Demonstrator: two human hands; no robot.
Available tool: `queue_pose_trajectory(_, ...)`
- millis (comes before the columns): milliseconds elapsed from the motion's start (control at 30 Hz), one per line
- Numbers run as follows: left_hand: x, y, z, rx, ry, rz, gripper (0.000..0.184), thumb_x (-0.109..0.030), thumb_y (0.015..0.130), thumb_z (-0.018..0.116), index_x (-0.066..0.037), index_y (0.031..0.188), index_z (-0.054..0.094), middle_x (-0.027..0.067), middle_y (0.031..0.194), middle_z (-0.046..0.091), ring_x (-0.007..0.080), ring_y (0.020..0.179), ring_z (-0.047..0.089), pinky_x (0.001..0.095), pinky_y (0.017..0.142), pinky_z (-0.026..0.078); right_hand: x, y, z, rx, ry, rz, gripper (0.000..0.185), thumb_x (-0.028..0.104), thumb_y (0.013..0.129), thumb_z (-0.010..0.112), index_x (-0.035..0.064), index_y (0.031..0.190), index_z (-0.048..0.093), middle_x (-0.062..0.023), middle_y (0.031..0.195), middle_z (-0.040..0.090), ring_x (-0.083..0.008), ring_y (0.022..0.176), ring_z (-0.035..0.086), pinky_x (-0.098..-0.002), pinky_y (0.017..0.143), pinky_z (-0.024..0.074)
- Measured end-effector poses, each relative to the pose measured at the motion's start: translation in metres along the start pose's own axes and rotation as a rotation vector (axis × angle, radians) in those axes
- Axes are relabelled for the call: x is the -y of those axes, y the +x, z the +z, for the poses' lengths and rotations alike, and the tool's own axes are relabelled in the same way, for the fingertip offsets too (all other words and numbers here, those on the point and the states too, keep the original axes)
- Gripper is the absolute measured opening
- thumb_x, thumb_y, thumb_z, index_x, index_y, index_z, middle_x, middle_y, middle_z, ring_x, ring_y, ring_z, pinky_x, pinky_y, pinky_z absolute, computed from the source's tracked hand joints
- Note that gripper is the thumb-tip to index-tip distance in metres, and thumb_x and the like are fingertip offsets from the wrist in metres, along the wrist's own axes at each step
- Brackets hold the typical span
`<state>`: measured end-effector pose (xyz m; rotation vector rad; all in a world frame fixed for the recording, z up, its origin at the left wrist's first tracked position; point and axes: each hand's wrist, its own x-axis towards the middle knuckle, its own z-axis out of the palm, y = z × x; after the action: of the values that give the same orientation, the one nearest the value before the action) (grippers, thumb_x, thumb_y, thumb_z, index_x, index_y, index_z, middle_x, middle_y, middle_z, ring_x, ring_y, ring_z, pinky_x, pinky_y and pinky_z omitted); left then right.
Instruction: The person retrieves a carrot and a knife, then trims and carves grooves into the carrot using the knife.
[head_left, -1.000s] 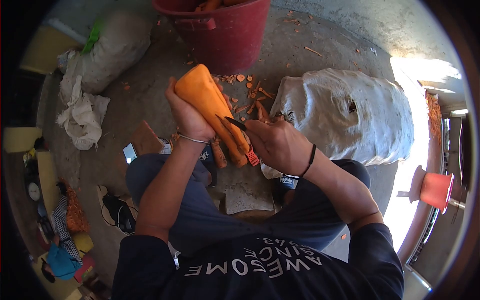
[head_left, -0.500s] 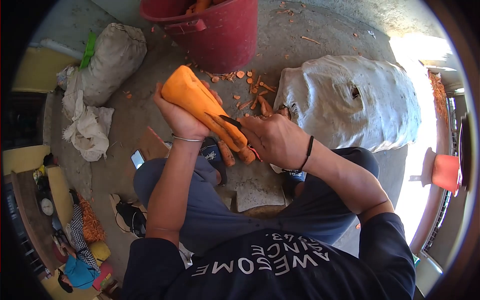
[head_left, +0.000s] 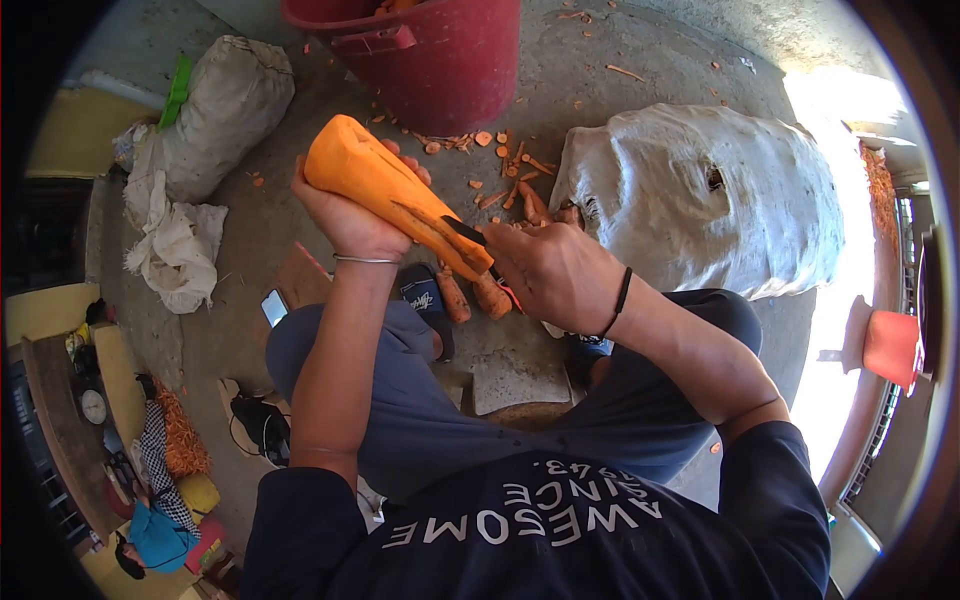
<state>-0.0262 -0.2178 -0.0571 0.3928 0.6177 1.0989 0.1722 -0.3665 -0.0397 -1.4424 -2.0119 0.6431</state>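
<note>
My left hand (head_left: 355, 220) is wrapped round the thick end of a large orange carrot (head_left: 385, 190), which tilts down to the right. Its skin is mostly off, with brown streaks left near the narrow end. In my right hand (head_left: 560, 275) is a peeler (head_left: 463, 231) with a black blade lying against the carrot's lower end; my fingers hide most of its handle. Just below that end, unpeeled carrots (head_left: 492, 298) rest on the floor between my feet.
A red tub (head_left: 450, 75) with carrots stands ahead. To the right lies a big white sack (head_left: 700, 200); another sack (head_left: 235, 110) leans at the left. Peelings and carrot slices (head_left: 484, 138) litter the floor. A phone (head_left: 273, 308) is by my left knee. A person (head_left: 160, 540) is at far left.
The carrot and my left hand have shifted slightly up and to the left. The peeler's blade has slid a little toward the carrot's narrow end.
</note>
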Motion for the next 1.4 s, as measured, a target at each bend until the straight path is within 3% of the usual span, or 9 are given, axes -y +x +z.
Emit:
queue_pose_trajectory(400,0.0,0.002,0.0,-0.042,0.017,0.003,0.071,-0.073,0.095,0.037,-0.01,0.107,0.066,0.0115,0.091,0.068,0.033,0.08,0.066,0.0513,0.075,0.054,-0.001,-0.004,-0.002,0.083,-0.083,0.013,0.025,0.013,0.092,0.066,-0.0023,0.111,0.061,-0.0193,0.067,0.067,-0.0372,0.065,0.073,-0.0473,0.059,0.0589)
queue_pose_trajectory(567,-0.011,0.008,0.001,-0.087,0.009,0.032,0.069,-0.072,0.095,0.038,-0.01,0.105,0.066,0.0106,0.089,0.068,0.0323,0.079,0.066,0.051,0.075,0.054,0.0,-0.008,-0.001,0.081,-0.134,-0.008,0.039,0.012,0.093,0.064,-0.0063,0.127,0.061,-0.0182,0.067,0.067,-0.036,0.062,0.072,-0.0459,0.056,0.0578)
queue_pose_trajectory(700,-0.011,0.01,-0.005,-0.032,-0.027,0.028,0.068,-0.071,0.095,0.037,-0.01,0.105,0.066,0.01,0.088,0.068,0.0317,0.079,0.066,0.051,0.075,0.053,0.0,-0.006,-0.001,0.117,-0.164,-0.004,0.043,0.012,0.093,0.064,-0.0069,0.131,0.06,-0.0181,0.067,0.067,-0.0356,0.062,0.072,-0.0457,0.057,0.0581)
queue_pose_trajectory(767,-0.013,0.012,-0.006,-0.035,0.016,0.032,0.066,-0.069,0.095,0.036,-0.011,0.104,0.066,0.0096,0.089,0.068,0.0315,0.079,0.066,0.0509,0.075,0.053,0.004,-0.007,0.0,0.057,-0.097,0.009,0.012,0.001,0.09,0.063,0.0009,0.096,0.052,-0.0199,0.062,0.056,-0.0399,0.062,0.066,-0.0506,0.058,0.0528)
queue_pose_trajectory(900,-0.014,0.01,-0.001,-0.061,-0.007,0.03,0.064,-0.067,0.095,0.035,-0.011,0.103,0.066,0.0095,0.089,0.068,0.031,0.078,0.066,0.0506,0.075,0.053,0.004,-0.006,0.0,0.057,-0.078,-0.003,0.012,0.0,0.09,0.062,0.0004,0.096,0.052,-0.0199,0.062,0.056,-0.0401,0.063,0.067,-0.0503,0.058,0.0529)
queue_pose_trajectory(1000,-0.014,0.012,-0.004,-0.062,-0.001,0.045,0.062,-0.065,0.095,0.035,-0.011,0.103,0.066,0.0092,0.089,0.068,0.0306,0.078,0.065,0.0507,0.075,0.053,0.001,-0.007,0.006,0.014,-0.052,-0.012,0.012,0.0,0.091,0.064,-0.0007,0.098,0.054,-0.0201,0.063,0.057,-0.0405,0.063,0.067,-0.05,0.059,0.0536)
queue_pose_trajectory(1167,-0.015,0.015,-0.005,-0.126,-0.04,0.071,0.057,-0.061,0.095,0.038,-0.013,0.103,0.067,0.0086,0.088,0.068,0.0305,0.078,0.065,0.051,0.075,0.053,-0.002,-0.008,0.011,-0.074,0.04,-0.012,0.022,0.004,0.097,0.067,-0.0044,0.117,0.064,-0.0229,0.07,0.064,-0.0411,0.067,0.069,-0.0483,0.061,0.0555)
queue_pose_trajectory(1400,-0.016,0.017,-0.009,-0.071,-0.04,0.114,0.055,-0.06,0.094,0.039,-0.014,0.102,0.068,0.0086,0.088,0.068,0.031,0.077,0.065,0.052,0.074,0.053,0.004,-0.004,0.001,-0.001,0.044,0.075,0.025,0.008,0.099,0.068,-0.0036,0.121,0.067,-0.024,0.077,0.07,-0.0405,0.068,0.072,-0.0465,0.063,0.0574)
